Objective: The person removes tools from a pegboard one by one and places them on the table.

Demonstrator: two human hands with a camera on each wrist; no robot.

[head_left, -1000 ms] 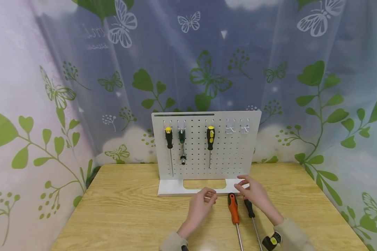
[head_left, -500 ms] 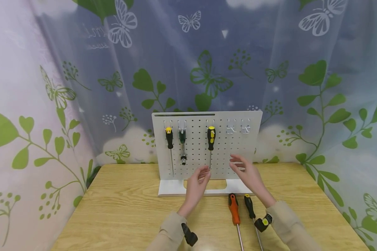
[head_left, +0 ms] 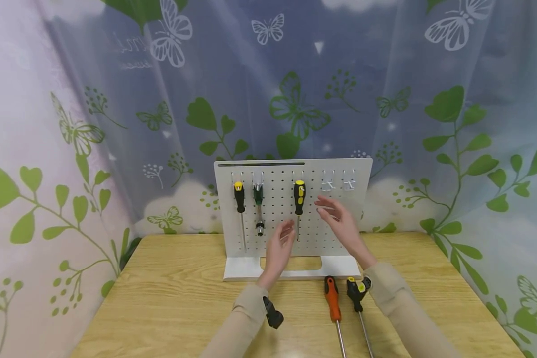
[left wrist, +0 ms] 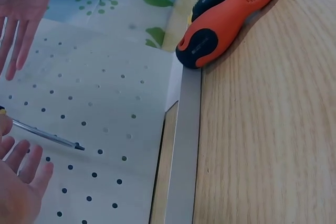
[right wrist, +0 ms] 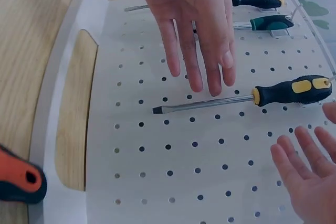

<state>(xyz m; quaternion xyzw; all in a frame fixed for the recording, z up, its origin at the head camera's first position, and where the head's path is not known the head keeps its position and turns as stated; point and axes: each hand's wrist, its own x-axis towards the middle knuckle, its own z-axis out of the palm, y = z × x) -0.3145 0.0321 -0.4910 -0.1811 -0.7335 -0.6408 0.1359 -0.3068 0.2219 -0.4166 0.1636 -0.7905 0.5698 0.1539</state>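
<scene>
A black and yellow flat-head screwdriver (head_left: pixel 299 198) hangs tip down from a hook on the white pegboard (right wrist: pixel 157 177). My left hand (head_left: pixel 279 251) is just left of its shaft, fingers loosely bent and holding nothing. To the right of its handle is my right hand (head_left: pixel 341 226), also holding nothing, its fingers extended in the right wrist view. Two bare hooks (head_left: pixel 337 183) are above the right hand. Farther left hang a thin black and yellow screwdriver (head_left: pixel 239 199) and a green-handled tool (head_left: pixel 258 196) with a dark end.
An orange and black screwdriver (head_left: pixel 332 298) lies on the wooden table (head_left: pixel 170 298) before the board's base (head_left: pixel 243 268). Beside it lies a black screwdriver (head_left: pixel 363 328), its handle partly covered by the right wrist camera (head_left: pixel 365 284). A patterned curtain (head_left: pixel 232 69) hangs behind.
Both hands have risen from near the board's base to the hanging screwdriver in the middle. The right hand has also shifted left. The tools have stayed in place.
</scene>
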